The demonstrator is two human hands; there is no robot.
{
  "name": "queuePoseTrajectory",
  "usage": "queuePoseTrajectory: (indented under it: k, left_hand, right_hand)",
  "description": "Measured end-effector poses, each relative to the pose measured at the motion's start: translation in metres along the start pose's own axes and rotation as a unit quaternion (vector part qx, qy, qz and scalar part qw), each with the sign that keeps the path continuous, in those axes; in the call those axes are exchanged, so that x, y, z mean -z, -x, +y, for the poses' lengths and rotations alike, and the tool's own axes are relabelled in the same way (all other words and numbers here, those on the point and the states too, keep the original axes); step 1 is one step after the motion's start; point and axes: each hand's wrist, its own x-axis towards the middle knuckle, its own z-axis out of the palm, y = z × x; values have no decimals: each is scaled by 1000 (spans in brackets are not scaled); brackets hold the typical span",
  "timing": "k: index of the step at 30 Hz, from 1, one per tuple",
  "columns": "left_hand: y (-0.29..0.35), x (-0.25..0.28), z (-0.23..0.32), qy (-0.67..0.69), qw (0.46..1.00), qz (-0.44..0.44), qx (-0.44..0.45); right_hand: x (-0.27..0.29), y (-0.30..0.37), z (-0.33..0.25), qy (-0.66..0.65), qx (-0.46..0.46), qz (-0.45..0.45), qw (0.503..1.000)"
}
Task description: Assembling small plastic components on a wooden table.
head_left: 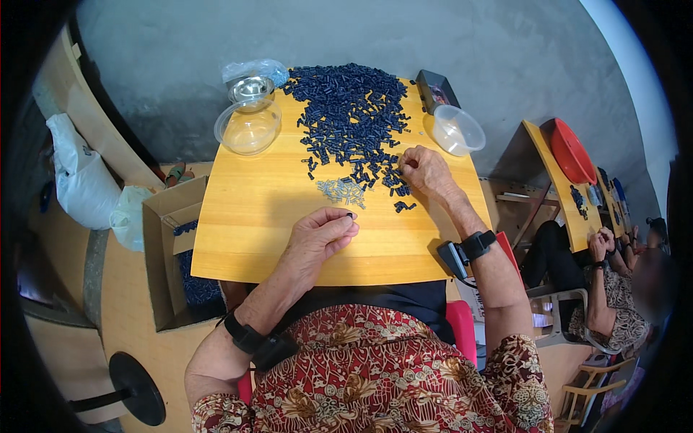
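— On the table [253,231], between you and the heap [354,108], where is the piece?
— In your left hand [321,236]. Your thumb and forefinger are pinched on one black piece [350,215], with only a small part of it showing at the fingertips, above the table's near half.

— And how does that hand sit beside the rest?
— The metal bits [341,192] lie just beyond your left fingertips, apart from them, in a small loose pile. The heap of black pieces starts right behind those bits and spreads to the table's far edge.

— What of your right hand [431,173]?
— It is at the heap's near right edge, fingers curled inward and fingertips down among the outlying black pieces. You can't tell from here whether they are closed on one, as the hand hides the spot. A few strays [404,206] lie just on your side of it.

— Anything else around you?
— Beyond your right hand stand a clear tub [456,131] and a dark tray [437,92]. At the far left are a clear bowl [249,130], a metal bowl [251,88] and a plastic bag [256,70]. Left of the table, a carton [160,267] holds more dark pieces.
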Motion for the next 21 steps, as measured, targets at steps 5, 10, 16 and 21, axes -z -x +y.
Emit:
queuePoseTrajectory:
  k: [5, 10, 16, 21]
  left_hand:
    - [0, 1, 0, 1, 1000, 2, 0]
    - [0, 2, -1, 3, 1000, -3, 0]
    - [-1, 3, -2, 4, 1000, -2, 0]
    - [-1, 1, -1, 0, 1000, -6, -1]
  right_hand:
    - [2, 4, -3, -1, 10, -1, 1000]
    - [12, 5, 5, -111, -58, -9, 992]
    - [16, 22, 1, -75, -22, -5, 997]
    - [12, 35, -3, -118, -12, -35, 992]
